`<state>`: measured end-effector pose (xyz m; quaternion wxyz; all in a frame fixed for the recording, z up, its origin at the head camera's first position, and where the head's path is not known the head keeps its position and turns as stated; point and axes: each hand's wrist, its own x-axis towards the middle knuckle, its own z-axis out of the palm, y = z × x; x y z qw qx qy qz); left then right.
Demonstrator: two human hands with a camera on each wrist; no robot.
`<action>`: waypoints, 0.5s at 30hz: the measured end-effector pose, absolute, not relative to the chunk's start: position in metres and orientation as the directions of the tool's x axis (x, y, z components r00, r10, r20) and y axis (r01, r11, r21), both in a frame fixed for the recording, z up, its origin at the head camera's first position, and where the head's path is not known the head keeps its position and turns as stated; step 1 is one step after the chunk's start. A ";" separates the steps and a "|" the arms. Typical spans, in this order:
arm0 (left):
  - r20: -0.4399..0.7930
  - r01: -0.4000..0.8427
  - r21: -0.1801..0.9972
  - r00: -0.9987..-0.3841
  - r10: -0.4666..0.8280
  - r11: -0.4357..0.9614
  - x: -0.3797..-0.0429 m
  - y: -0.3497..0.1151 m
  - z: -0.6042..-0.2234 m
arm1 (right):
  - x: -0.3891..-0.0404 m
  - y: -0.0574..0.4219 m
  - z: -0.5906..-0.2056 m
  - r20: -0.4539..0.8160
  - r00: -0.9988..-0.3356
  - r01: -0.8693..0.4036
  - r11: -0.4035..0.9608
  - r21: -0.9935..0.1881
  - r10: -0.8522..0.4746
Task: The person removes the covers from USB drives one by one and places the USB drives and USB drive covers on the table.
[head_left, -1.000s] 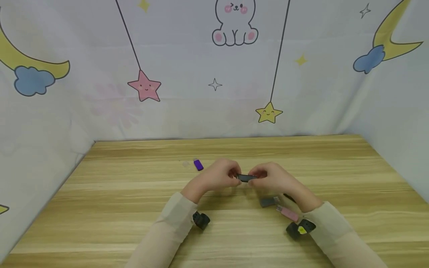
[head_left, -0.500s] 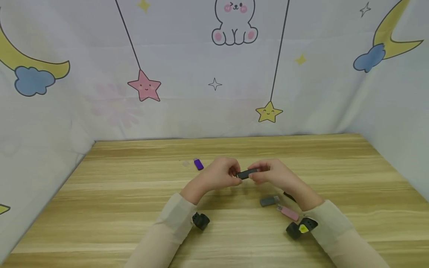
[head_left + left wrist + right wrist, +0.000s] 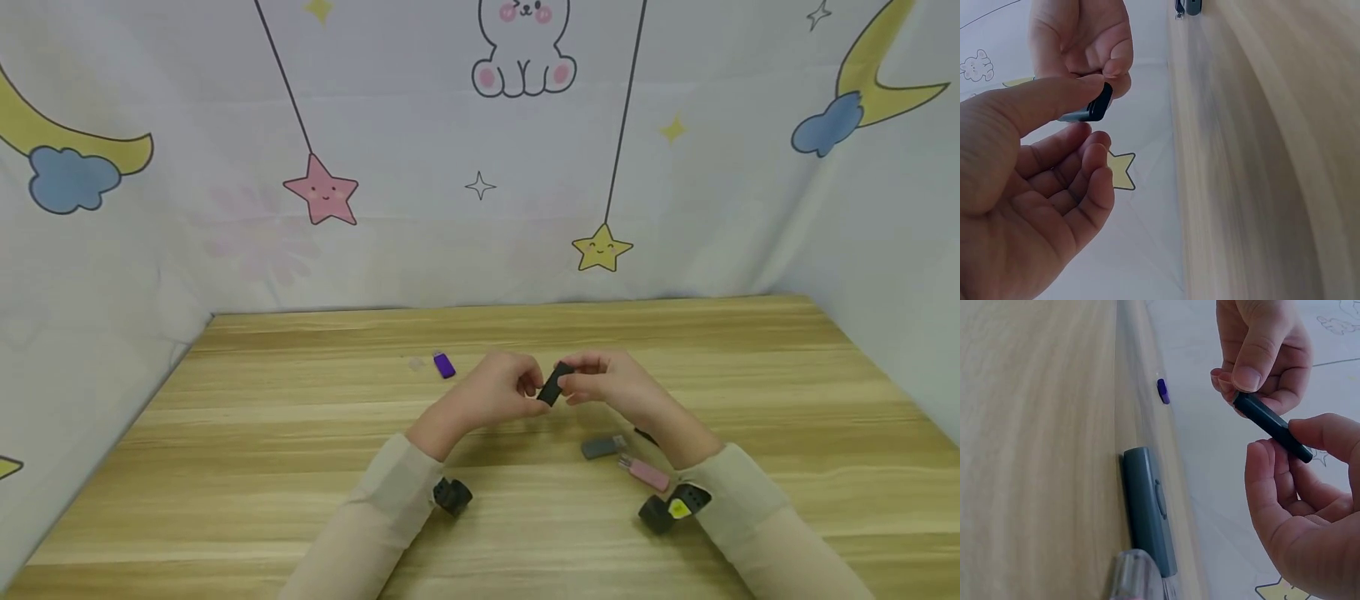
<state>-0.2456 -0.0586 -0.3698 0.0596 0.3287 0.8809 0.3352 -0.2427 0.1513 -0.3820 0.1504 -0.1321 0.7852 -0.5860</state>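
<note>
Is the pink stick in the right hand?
No, the right hand holds the black stick; the pink stick lies on the table.

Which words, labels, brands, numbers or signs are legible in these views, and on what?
Nothing is legible in any view.
Yellow patch on the black wrist device: too small to read.
Grey USB stick: an oval outline, no visible lettering.
Black stick held up: no visible lettering.
Backdrop: drawings only, no words.

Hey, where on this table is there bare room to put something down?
Bare table lies left of the left sleeve, and from the right sleeve out to the right edge. It's crowded just left of the right sleeve, where the grey stick and pink stick lie close together.
</note>
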 end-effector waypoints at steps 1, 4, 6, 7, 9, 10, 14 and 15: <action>0.115 0.541 0.627 -0.776 0.620 0.560 -0.246 -0.059 -0.370 | -0.243 0.151 -0.382 -0.079 -0.920 -0.034 0.280 -0.959 -0.385; 0.114 0.547 0.621 -0.772 0.625 0.562 -0.246 -0.059 -0.369 | -0.245 0.150 -0.384 -0.070 -0.917 -0.051 0.290 -0.956 -0.392; 0.113 0.547 0.619 -0.772 0.626 0.563 -0.246 -0.060 -0.369 | -0.246 0.149 -0.385 -0.067 -0.916 -0.058 0.294 -0.954 -0.396; 0.111 0.547 0.619 -0.772 0.626 0.564 -0.246 -0.060 -0.368 | -0.247 0.149 -0.385 -0.066 -0.916 -0.059 0.295 -0.954 -0.396; 0.103 0.537 0.620 -0.778 0.619 0.572 -0.246 -0.061 -0.367 | -0.247 0.149 -0.386 -0.065 -0.914 -0.064 0.300 -0.952 -0.401; 0.102 0.534 0.623 -0.780 0.618 0.571 -0.246 -0.061 -0.367 | -0.247 0.149 -0.386 -0.067 -0.914 -0.063 0.302 -0.951 -0.400; 0.103 0.531 0.625 -0.783 0.613 0.573 -0.246 -0.063 -0.365 | -0.247 0.150 -0.387 -0.081 -0.908 -0.055 0.308 -0.950 -0.411; 0.108 0.532 0.626 -0.783 0.612 0.570 -0.246 -0.063 -0.365 | -0.246 0.151 -0.387 -0.084 -0.904 -0.056 0.310 -0.949 -0.419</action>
